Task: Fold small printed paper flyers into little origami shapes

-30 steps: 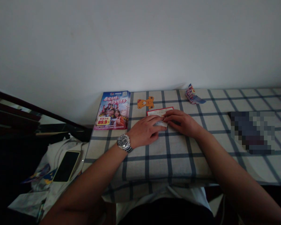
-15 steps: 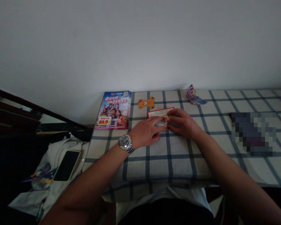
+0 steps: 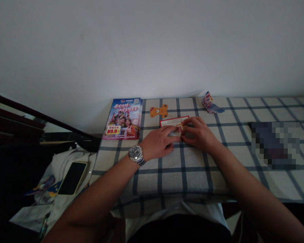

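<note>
A white printed paper with a red edge [image 3: 172, 121] lies on the checked cloth, partly covered by both my hands. My left hand [image 3: 160, 141], with a metal watch [image 3: 136, 154] on the wrist, rests on its near left part, fingers stretched out and thumb tucked below. My right hand [image 3: 199, 135] has its fingers bent and pinched at the paper's right side. Between the fingertips shows a small orange and red patch [image 3: 179, 128]; whether it is print or a separate piece I cannot tell. Just beyond the paper is a flat teddy bear figure [image 3: 158, 110].
A stack of colourful flyers [image 3: 123, 118] lies at the table's left end. Near the wall stands a crumpled, folded flyer [image 3: 211, 103]. A blurred dark item [image 3: 273, 145] is at the right. Lower left, a phone [image 3: 73, 178] rests on a white bag [image 3: 58, 160] beside the table.
Almost nothing differs. My right hand's fingertips have shifted very slightly at the paper, while my left hand stays in place.
</note>
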A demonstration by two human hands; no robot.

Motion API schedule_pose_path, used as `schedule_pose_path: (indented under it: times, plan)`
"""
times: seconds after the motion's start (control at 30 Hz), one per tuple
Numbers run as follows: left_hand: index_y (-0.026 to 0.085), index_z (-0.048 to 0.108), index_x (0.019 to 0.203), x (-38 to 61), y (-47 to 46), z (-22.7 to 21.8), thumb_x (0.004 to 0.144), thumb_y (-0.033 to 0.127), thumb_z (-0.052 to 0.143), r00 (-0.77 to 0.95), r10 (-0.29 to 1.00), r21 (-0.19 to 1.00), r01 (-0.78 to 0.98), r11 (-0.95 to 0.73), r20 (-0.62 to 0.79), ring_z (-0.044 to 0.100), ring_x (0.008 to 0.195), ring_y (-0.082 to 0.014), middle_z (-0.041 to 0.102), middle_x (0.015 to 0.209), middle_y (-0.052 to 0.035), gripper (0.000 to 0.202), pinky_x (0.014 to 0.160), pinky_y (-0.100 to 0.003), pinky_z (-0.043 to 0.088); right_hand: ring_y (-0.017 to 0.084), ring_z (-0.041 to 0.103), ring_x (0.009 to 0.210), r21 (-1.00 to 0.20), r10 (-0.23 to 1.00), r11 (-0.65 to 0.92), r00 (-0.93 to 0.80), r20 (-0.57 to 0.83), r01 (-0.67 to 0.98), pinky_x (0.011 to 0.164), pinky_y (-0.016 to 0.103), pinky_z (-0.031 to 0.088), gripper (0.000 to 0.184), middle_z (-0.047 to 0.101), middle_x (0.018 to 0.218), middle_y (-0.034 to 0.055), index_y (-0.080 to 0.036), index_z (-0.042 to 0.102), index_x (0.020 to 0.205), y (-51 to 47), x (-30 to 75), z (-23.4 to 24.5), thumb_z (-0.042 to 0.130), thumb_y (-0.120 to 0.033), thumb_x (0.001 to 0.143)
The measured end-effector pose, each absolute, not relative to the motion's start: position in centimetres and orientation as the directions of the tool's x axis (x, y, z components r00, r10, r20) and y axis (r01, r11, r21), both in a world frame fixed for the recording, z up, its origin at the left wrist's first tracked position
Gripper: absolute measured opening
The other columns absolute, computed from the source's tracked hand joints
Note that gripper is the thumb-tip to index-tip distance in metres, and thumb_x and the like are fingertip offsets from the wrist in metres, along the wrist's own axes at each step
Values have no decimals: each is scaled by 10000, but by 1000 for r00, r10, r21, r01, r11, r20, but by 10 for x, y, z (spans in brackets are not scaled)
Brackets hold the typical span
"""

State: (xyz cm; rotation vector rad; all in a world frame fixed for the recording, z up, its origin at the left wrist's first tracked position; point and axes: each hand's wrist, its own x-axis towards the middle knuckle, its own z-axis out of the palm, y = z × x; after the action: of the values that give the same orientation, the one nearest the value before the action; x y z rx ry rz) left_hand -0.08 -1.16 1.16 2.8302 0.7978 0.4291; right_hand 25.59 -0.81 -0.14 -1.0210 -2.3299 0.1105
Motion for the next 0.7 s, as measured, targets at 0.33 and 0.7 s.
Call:
schedule_pose_path:
  times: [0.33, 0.7]
  plan:
    - [286, 682, 1304, -2, -9, 10, 946, 214, 632, 823, 517, 261, 459, -849, 235, 519, 1397, -300, 502, 1517, -100, 369, 1139, -498, 517, 291, 584, 959, -301, 755, 644, -524, 394, 703, 845, 446, 537, 81, 636, 1022, 100, -219, 715, 921, -8, 253, -4, 774, -210, 865]
    - [275, 694, 1289, -5, -6, 7, 941, 216, 637, 825, 498, 301, 420, -856, 266, 517, 1424, -298, 493, 1549, -104, 357, 1166, -505, 498, 261, 631, 926, -383, 761, 648, -539, 362, 658, 838, 394, 496, 70, 690, 971, 69, -221, 683, 894, -6, 256, -5, 742, -185, 883]
